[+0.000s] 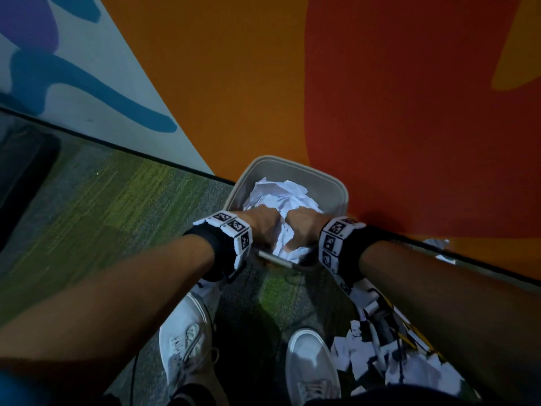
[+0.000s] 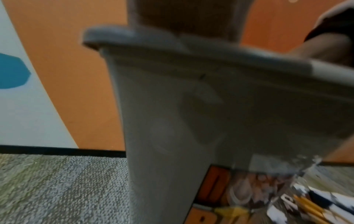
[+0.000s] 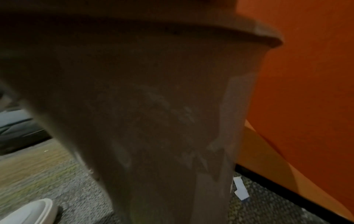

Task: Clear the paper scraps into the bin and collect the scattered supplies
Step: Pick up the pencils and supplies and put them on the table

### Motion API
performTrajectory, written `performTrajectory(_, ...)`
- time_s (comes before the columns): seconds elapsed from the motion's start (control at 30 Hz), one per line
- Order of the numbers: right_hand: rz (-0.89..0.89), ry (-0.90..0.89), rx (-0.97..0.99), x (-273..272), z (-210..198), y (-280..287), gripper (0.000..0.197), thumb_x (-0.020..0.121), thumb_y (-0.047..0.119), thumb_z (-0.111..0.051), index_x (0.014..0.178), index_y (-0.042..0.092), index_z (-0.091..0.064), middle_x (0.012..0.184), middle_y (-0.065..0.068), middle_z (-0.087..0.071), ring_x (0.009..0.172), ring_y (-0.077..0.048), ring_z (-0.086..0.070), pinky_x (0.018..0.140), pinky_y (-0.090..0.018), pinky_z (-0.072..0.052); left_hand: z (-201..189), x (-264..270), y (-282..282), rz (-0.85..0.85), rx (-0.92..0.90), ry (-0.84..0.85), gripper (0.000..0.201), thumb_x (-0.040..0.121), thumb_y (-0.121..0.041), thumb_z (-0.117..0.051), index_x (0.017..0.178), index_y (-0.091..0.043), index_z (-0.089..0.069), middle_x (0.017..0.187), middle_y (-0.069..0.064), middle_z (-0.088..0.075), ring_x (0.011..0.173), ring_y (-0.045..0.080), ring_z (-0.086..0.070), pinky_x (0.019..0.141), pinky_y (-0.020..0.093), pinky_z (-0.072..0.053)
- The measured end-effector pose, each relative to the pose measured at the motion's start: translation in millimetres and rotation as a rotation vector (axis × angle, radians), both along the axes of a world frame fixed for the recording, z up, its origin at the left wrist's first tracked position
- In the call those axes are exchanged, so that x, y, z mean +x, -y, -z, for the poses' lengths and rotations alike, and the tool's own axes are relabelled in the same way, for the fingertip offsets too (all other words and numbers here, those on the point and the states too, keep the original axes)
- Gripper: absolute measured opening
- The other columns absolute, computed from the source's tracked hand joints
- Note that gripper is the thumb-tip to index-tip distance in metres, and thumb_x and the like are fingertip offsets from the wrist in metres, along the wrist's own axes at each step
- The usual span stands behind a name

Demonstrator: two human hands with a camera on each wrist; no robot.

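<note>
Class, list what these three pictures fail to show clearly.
- Head view: the fingertips of the left hand and right hand, buried in the crumpled paper in the bin.
- Head view: the supplies on the floor, dark and partly behind the right arm.
- Both wrist views: the bin's inside, hidden by its blurred wall.

Head view looks steeply down into the bin (image 1: 336, 189); both wrist views face its outer wall close up.

Looks like an office or school corridor: patterned carpet tiles (image 1: 123, 200), a bright painted mural wall (image 1: 234, 68), black baseboard (image 1: 117, 146), plain wastebasket (image 1: 328, 183).
</note>
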State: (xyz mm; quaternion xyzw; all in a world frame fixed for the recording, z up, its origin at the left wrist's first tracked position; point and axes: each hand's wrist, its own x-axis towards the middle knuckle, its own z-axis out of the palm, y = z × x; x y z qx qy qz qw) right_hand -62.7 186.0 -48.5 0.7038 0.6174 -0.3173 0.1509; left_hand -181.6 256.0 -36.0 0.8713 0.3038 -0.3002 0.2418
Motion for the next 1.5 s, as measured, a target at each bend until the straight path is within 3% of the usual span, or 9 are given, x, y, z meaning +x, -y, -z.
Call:
performTrajectory(0.17, -0.004, -0.014, -0.012, 0, -20, 3, 0.047, 0.083, 0.038, -0.076, 0.113, 0.006, -0.057, 0.103, -0.009, -0.058, 0.097, -0.031, -0.060, 0.074, -0.034, -0.045, -34, 1, 6, 0.056, 0.030, 0.016, 0.032, 0.079, -0.013, -0.073, 0.110, -0.013, -0.067, 0.104, 0.008, -0.070, 0.097, 0.029, -0.066, 0.078, 0.037, -0.057)
performTrajectory(0.33, 0.047, -0.181, 0.092, 21, -70, 16, 0.060, 0.083, 0.043, -0.073, 0.135, 0.021, -0.052, 0.086, 0.012, -0.056, 0.085, -0.018, -0.058, 0.074, -0.033, -0.046, -79, -4, -1, -0.017, 0.014, 0.155, 0.050, 0.083, -0.023, -0.074, 0.130, -0.016, -0.059, 0.126, 0.007, -0.065, 0.116, 0.030, -0.060, 0.097, 0.044, -0.051)
performTrajectory(0.47, 0.117, -0.335, 0.203, 38, -99, 40, 0.076, 0.082, 0.037, -0.077, 0.148, 0.030, -0.040, 0.141, -0.001, -0.055, 0.118, -0.021, -0.058, 0.097, -0.036, -0.048, -112, -1, 4, -0.037, 0.071, 0.179, 0.070, 0.087, -0.031, -0.075, 0.148, -0.020, -0.043, 0.149, 0.002, -0.047, 0.132, 0.024, -0.048, 0.101, 0.030, -0.040)
performTrajectory(0.6, 0.230, -0.390, 0.360, 58, -116, 73, 0.072, 0.080, 0.040, -0.079, 0.144, 0.032, -0.048, 0.130, 0.000, -0.064, 0.111, -0.014, -0.062, 0.096, -0.035, -0.051, -137, 9, 17, -0.041, 0.130, 0.212, 0.071, 0.086, -0.036, -0.076, 0.147, -0.021, -0.044, 0.151, 0.001, -0.045, 0.134, 0.022, -0.047, 0.104, 0.029, -0.039)
performTrajectory(0.83, 0.452, -0.472, 0.422, 100, -121, 175, 0.067, 0.081, 0.033, -0.080, 0.141, 0.031, -0.052, 0.126, 0.003, -0.065, 0.108, -0.012, -0.064, 0.098, -0.032, -0.052, -159, 56, 90, 0.035, 0.023, 0.505, 0.041, 0.088, -0.031, -0.074, 0.127, -0.024, -0.064, 0.119, -0.007, -0.069, 0.108, 0.010, -0.066, 0.077, 0.024, -0.048)
performTrajectory(1.13, 0.820, -0.436, 0.328, 144, -24, 349, 0.047, 0.084, 0.023, -0.077, 0.128, 0.031, -0.061, 0.103, 0.005, -0.070, 0.087, -0.005, -0.067, 0.081, -0.025, -0.053, -38, 133, 190, 0.127, -0.403, 0.398, 0.037, 0.085, -0.026, -0.078, 0.121, -0.021, -0.069, 0.094, -0.007, -0.073, 0.091, 0.008, -0.069, 0.088, 0.029, -0.055)
performTrajectory(1.23, 0.953, -0.390, 0.205, 134, 25, 399, 0.048, 0.083, 0.027, -0.079, 0.127, 0.018, -0.064, 0.123, -0.006, -0.066, 0.094, -0.016, -0.067, 0.084, -0.034, -0.055, 20, 139, 217, 0.203, -0.487, 0.345, 0.033, 0.087, -0.024, -0.076, 0.119, -0.017, -0.069, 0.103, -0.003, -0.071, 0.095, 0.012, -0.068, 0.088, 0.033, -0.054)
performTrajectory(1.4, 1.252, -0.335, 0.144, 99, 91, 453, 0.058, 0.083, 0.023, -0.079, 0.135, 0.014, -0.056, 0.121, -0.007, -0.063, 0.095, -0.016, -0.059, 0.077, -0.022, -0.042, 87, 129, 261, 0.349, -0.492, 0.282, 0.040, 0.092, -0.025, -0.069, 0.132, -0.026, -0.062, 0.119, -0.001, -0.063, 0.097, 0.013, -0.061, 0.082, 0.033, -0.052)
performTrajectory(1.5, 1.386, -0.351, 0.246, 85, 118, 468, 0.051, 0.075, 0.027, -0.082, 0.119, 0.010, -0.061, 0.105, -0.005, -0.066, 0.092, -0.023, -0.065, 0.080, -0.040, -0.054, 115, 115, 283, 0.418, -0.479, 0.274, 0.054, 0.094, -0.030, -0.068, 0.144, -0.027, -0.048, 0.144, -0.003, -0.047, 0.126, 0.016, -0.048, 0.094, 0.032, -0.045)
